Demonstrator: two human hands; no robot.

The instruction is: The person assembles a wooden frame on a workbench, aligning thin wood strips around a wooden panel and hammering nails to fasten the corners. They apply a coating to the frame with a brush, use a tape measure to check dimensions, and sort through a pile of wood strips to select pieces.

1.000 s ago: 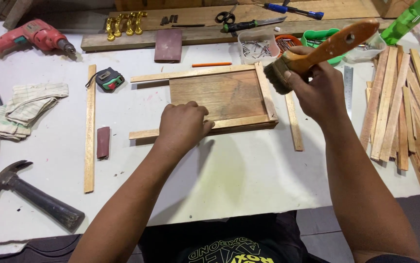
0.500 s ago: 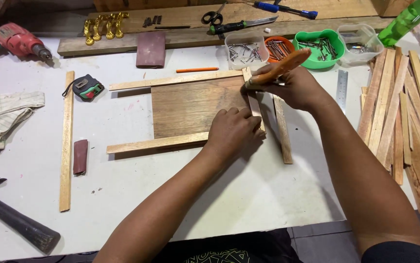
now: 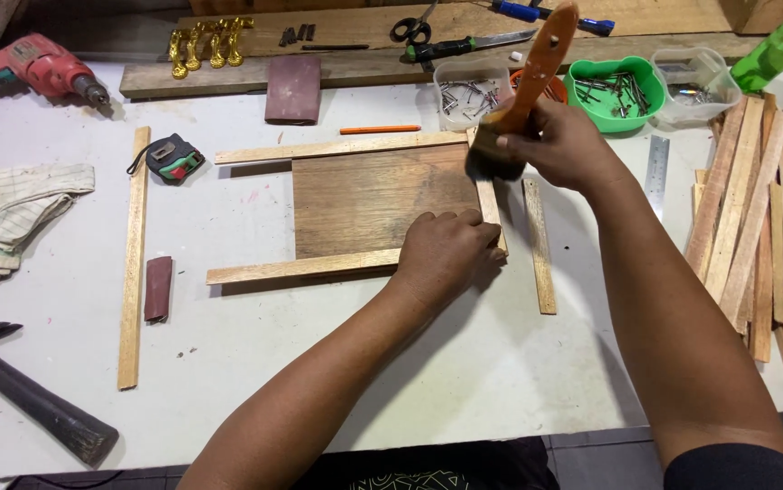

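Right hand: the right hand (image 3: 559,145) is closed around the orange wooden handle of a paintbrush with dark bristles (image 3: 520,102); the bristles touch the right-hand edge strip of the brown rectangular wooden panel framed by pale wooden strips (image 3: 378,204).
Left hand: the left hand (image 3: 446,254) lies palm down, fingers curled, holding nothing, pressed on the panel's lower right corner.
Panel: flat on the white desk (image 3: 464,363), near its middle.
Right of the panel: 1 loose pale wooden strip (image 3: 538,245) just beside it, then a steel ruler (image 3: 656,163), then a heap of wooden slats (image 3: 763,227) well apart.
Behind the panel: an orange pencil (image 3: 380,130), a clear tub of nails (image 3: 464,91) and a green bowl of nails (image 3: 616,91).
Left of the panel: a black tape measure (image 3: 172,159), a long upright-lying wooden strip (image 3: 134,254), a folded striped cloth (image 3: 19,213), a red power drill (image 3: 29,68) and a black-handled hammer (image 3: 33,404).
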